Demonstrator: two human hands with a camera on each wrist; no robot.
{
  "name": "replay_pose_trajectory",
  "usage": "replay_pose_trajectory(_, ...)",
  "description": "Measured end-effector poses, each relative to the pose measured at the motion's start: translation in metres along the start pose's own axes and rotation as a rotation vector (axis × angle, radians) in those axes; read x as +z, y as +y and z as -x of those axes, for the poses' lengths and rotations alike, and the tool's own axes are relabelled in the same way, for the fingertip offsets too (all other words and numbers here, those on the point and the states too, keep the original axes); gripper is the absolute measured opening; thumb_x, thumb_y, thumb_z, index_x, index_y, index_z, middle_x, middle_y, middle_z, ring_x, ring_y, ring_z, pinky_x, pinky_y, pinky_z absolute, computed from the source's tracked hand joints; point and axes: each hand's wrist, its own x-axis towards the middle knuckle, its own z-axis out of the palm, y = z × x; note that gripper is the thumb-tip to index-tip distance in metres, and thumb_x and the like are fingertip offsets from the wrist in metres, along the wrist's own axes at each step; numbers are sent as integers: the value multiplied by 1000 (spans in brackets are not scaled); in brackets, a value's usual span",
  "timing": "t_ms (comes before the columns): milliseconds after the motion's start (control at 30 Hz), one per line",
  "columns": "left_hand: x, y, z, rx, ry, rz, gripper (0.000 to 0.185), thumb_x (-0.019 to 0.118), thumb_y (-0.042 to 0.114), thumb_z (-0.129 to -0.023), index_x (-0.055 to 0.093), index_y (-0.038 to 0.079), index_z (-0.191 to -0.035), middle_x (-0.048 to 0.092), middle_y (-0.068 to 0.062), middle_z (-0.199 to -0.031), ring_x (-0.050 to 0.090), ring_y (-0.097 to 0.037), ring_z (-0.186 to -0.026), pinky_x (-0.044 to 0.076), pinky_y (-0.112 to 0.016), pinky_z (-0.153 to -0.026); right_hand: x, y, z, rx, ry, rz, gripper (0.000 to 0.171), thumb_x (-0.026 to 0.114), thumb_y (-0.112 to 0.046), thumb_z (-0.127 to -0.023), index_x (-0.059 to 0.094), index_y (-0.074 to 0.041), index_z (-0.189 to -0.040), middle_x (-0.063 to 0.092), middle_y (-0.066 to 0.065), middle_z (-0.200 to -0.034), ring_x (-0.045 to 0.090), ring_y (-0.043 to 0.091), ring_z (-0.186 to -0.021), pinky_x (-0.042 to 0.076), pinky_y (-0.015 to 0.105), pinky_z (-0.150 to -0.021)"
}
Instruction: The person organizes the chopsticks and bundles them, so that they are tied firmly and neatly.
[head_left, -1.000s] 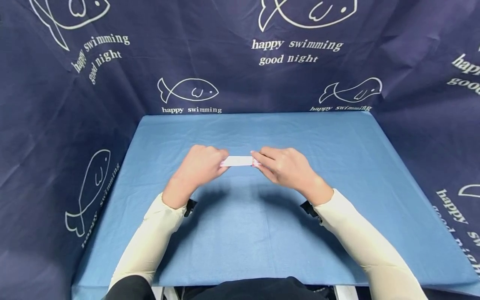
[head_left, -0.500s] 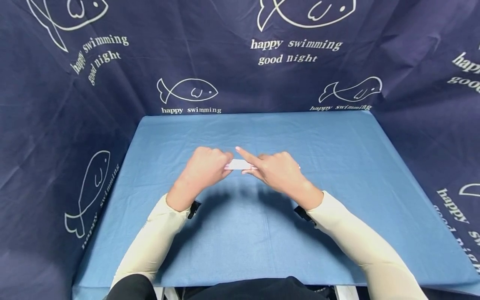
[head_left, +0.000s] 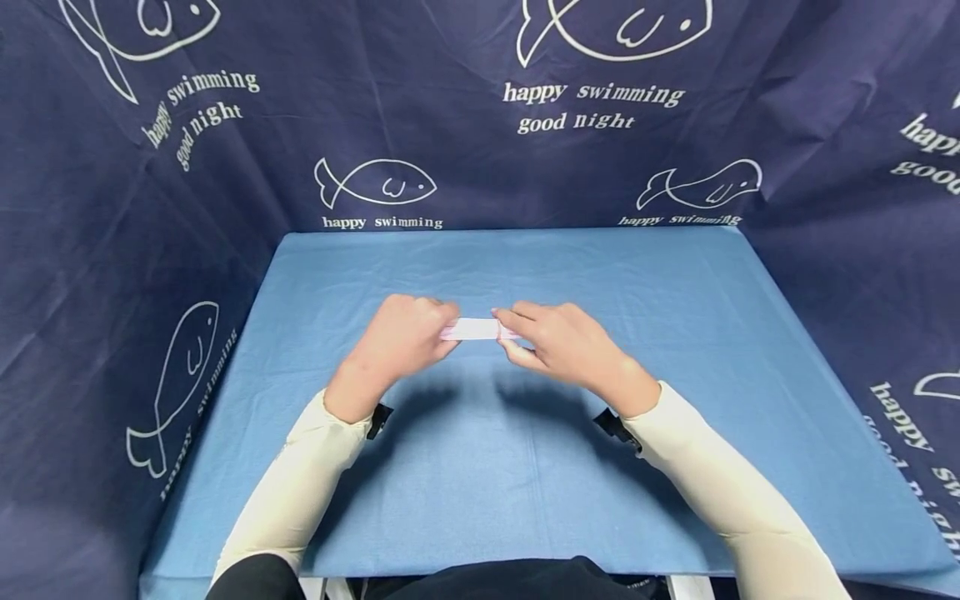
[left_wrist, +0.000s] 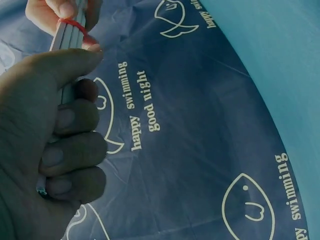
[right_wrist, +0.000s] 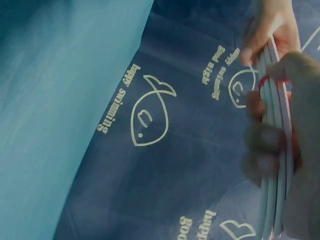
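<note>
Between my hands stretches a bundle of long, thin whitish strips (head_left: 476, 329), held level above the table. My left hand (head_left: 401, 337) grips one end, its fingers curled round the strips (left_wrist: 61, 40) with the thumb laid along them. A thin red band (left_wrist: 75, 24) loops round the bundle, near the other hand's fingertips. Around the other end curl the fingers of my right hand (head_left: 566, 342). In the right wrist view, its thumb and forefinger are at the red band (right_wrist: 263, 81), and the strips (right_wrist: 272, 125) run on down past the palm. Much of both ends is hidden in the hands.
A blue cloth (head_left: 480, 467) covers the table beneath. Dark navy curtains (head_left: 480, 117) with white fish drawings and lettering stand at the back and on both sides. Black cameras (head_left: 617, 429) are strapped to the wrists.
The right forefinger, bent at first, stretched out leftward over the bundle half a second ago and is now bent back at the band. The left hand has kept its grip, shifting only slightly.
</note>
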Motion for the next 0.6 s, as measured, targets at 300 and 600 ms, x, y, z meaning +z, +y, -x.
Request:
replay_pose_trajectory(300, -1, 5, -2, 5, 68, -43, 18, 80, 19, -83, 64, 13, -75, 59, 0, -59, 55, -23, -48, 43, -41, -45, 0, -6, -5, 84, -75, 19, 66, 33, -67, -105, 66, -25, -144, 62, -2, -75, 41, 12, -50, 36, 31, -48)
replay_pose_trajectory(600, -10, -20, 14, -136, 6, 354, 29, 86, 35, -83, 65, 23, -67, 46, 12, -58, 44, -12, -55, 37, -30, -53, -21, 10, 2, 187, -66, -222, 34, 80, -39, -91, 78, -29, -124, 77, -14, -96, 56, 3, -65, 46, 28, -59)
